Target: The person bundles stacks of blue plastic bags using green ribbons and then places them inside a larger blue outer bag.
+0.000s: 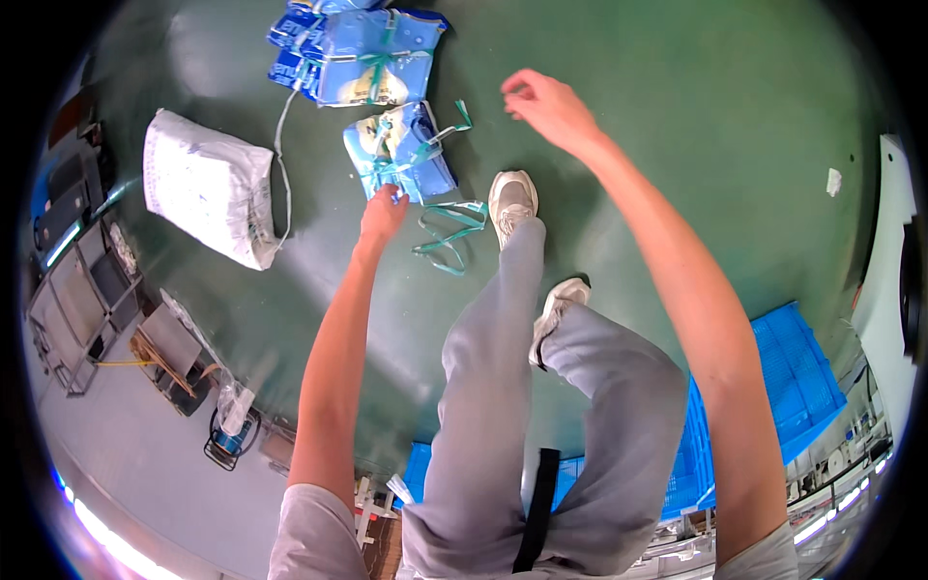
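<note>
My left hand [385, 215] is closed at the near edge of a small bundle of blue and white plastic packs [425, 155]. Its fingers pinch the teal strap tied around that bundle. A loose length of teal strap [448, 235] lies coiled on the floor just right of the hand. My right hand [549, 104] hovers farther right, fingers loosely curled and apart, with nothing visible in them. Beyond the small bundle lies a larger stack of blue packs [372, 48], also bound with teal strap.
A white woven sack [208, 184] lies on the green floor to the left, with a pale cord [281, 145] beside it. Blue plastic crates [793, 377] stand behind me at the right. My shoes [512, 203] are close to the bundle. Metal frames [82, 300] line the left.
</note>
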Demonstrator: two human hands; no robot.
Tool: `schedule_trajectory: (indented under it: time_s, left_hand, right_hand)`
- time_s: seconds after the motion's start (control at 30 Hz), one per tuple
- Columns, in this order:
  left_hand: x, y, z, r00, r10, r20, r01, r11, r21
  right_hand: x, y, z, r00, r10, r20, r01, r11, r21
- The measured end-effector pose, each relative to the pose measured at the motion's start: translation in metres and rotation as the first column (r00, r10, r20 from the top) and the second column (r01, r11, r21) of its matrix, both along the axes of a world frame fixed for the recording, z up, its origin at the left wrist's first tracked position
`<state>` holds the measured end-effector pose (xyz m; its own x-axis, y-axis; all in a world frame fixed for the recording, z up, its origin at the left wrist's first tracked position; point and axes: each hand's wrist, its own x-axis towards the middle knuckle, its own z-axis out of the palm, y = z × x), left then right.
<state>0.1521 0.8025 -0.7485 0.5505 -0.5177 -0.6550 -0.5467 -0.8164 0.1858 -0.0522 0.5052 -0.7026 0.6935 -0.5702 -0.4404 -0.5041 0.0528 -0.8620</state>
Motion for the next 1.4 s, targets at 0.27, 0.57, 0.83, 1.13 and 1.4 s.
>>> schedule_trajectory:
  time_s: [0.27, 0.57, 0.83, 1.13, 1.4]
  left_hand:
    - [0.055, 0.028, -0.087, 0.961, 0.230, 0.155, -0.167, 0.926, -0.337]
    - [0.061, 0.023, -0.087, 0.928, 0.372, 0.024, -0.321, 0.831, -0.455]
    - [0.060, 0.030, -0.024, 0.850, 0.365, -0.381, -0.514, 0.412, -0.752]
    - [0.070, -0.010, 0.007, 0.986, 0.168, 0.023, -0.138, 0.875, -0.464]
    - [0.046, 0.027, -0.082, 0.922, 0.057, 0.384, 0.066, 0.952, -0.300]
  right_hand:
    - [-0.103, 0.081, -0.138, 0.909, 0.397, -0.128, -0.410, 0.906, -0.106]
    - [-0.103, 0.045, -0.149, 0.949, 0.308, -0.074, -0.312, 0.949, -0.044]
    - [0.005, 0.059, -0.084, 0.900, 0.404, 0.165, -0.381, 0.912, -0.154]
    - [0.015, 0.073, -0.085, 0.809, 0.582, 0.085, -0.565, 0.809, -0.163]
    - [0.046, 0.068, -0.092, 0.732, 0.679, 0.052, -0.621, 0.697, -0.358]
